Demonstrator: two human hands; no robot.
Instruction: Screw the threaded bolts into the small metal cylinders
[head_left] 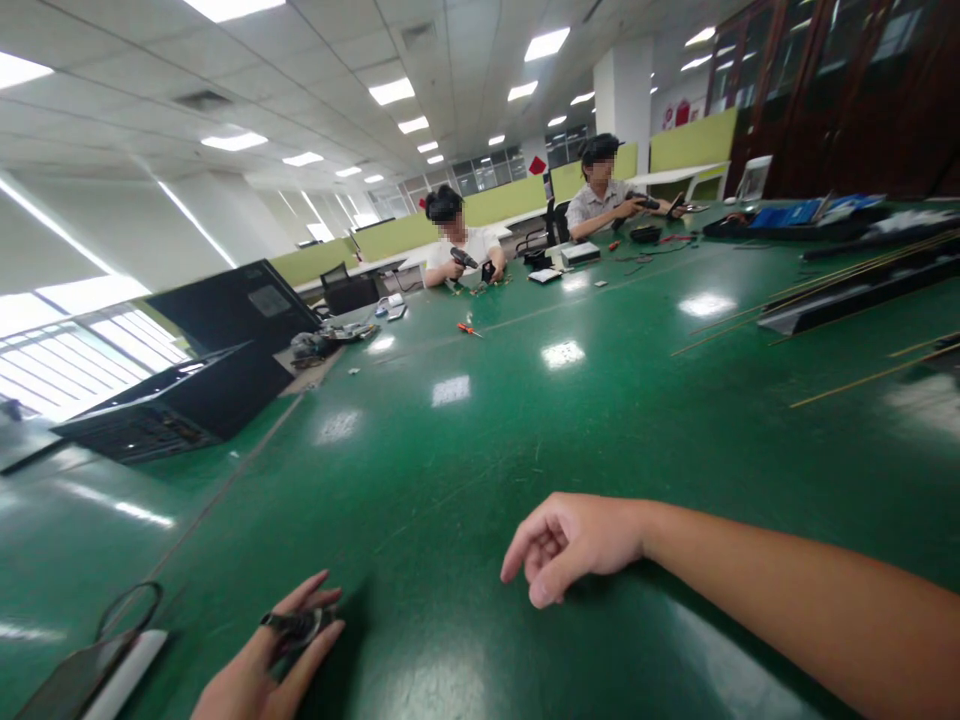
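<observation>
At the lower left, my left hand (pixel 259 660) is closed, with a small dark part (pixel 306 624) between its thumb and fingers. The part looks black with a greyish rounded middle; blur hides its exact kind. My right hand (pixel 574 550) hovers just over the green tabletop (pixel 450 510), right of centre. Its fingers curl loosely, the thumb stands apart from them, and I see nothing in it.
Left of my left hand lies a flat dark and white device (pixel 90 680) with a looped cable (pixel 131 605). A large black case (pixel 187 400) stands open farther left. An orange screwdriver (pixel 469 329) lies mid-table. Two people hold power drills across the table; long rods (pixel 862 385) lie at right.
</observation>
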